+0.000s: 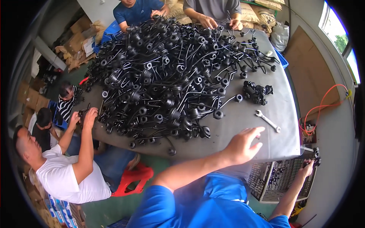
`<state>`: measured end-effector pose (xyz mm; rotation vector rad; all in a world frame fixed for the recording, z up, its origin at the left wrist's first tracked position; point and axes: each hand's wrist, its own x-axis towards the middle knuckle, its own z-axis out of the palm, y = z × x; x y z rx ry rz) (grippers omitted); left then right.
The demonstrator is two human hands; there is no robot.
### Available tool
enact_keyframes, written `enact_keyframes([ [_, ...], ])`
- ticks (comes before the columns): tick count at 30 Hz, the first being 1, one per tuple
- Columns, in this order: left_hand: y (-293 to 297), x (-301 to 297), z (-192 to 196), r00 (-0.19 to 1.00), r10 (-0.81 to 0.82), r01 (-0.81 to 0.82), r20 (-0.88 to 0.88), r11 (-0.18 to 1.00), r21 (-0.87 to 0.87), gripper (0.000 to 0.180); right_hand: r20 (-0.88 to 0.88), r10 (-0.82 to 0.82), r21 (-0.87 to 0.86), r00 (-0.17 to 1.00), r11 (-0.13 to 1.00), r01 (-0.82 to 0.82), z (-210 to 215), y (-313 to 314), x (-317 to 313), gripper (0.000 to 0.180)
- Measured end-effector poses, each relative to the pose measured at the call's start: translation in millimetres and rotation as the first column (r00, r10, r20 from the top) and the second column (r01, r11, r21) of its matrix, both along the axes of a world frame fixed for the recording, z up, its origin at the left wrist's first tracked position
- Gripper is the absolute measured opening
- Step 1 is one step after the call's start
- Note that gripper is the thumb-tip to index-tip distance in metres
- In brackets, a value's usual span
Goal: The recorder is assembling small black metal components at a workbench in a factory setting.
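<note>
1. On the head view, here's my left hand (243, 147), out over the near edge of the tabletop (279, 146), fingers loosely spread and thumb standing apart, gripping nothing.
2. Over to my right hand (306, 170): fingers wrapped around a small black part (317, 162), off beyond the tabletop's near right corner. From here I see that part by the far right end of a grey crate (262, 193); how high it hangs, I can't tell.
3. Inside the crate, small dark pieces (279, 174) lie scattered.
4. Ahead of my left hand, a silver wrench (268, 121) lies slantwise on the tabletop, and farther up sits a compact bunch of black parts (258, 92).
5. And there's the big one: a heap of bent black rods with rubber ends (171, 79), covering most of the tabletop.
6. To the left, a co-worker in a white shirt (68, 171), beside a red stool (137, 176), has both hands raised around a dark piece (82, 114).
7. Across the heap, two more people work at its far edge, one in a blue shirt (135, 14), one in grey (216, 8).
</note>
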<state>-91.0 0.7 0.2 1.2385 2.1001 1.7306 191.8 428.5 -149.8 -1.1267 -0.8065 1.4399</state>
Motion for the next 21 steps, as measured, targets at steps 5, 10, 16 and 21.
enact_keyframes([
  [5,-14.1,-16.8,-3.9,0.976,0.109,-0.126,-0.191,0.989,-0.078,0.037,0.132,0.182,-0.552,0.974,0.830,-0.080,-117.5,-13.4,85.3,0.018],
  [10,-15.1,-28.4,-9.8,0.967,0.093,-0.133,-0.236,0.978,-0.160,0.035,0.448,0.276,-0.517,0.850,0.856,-0.005,-179.4,-10.8,129.0,0.027],
  [16,-17.4,-12.1,-51.0,0.968,0.165,-0.189,-0.191,0.975,-0.117,0.032,0.756,-0.055,0.505,0.653,0.683,-0.528,-40.7,52.1,-50.2,0.033],
  [21,-11.8,0.8,-87.2,0.959,0.225,-0.220,-0.172,0.974,0.049,0.023,0.705,0.330,0.582,0.627,0.237,-0.778,119.7,-111.3,-236.6,0.030],
])
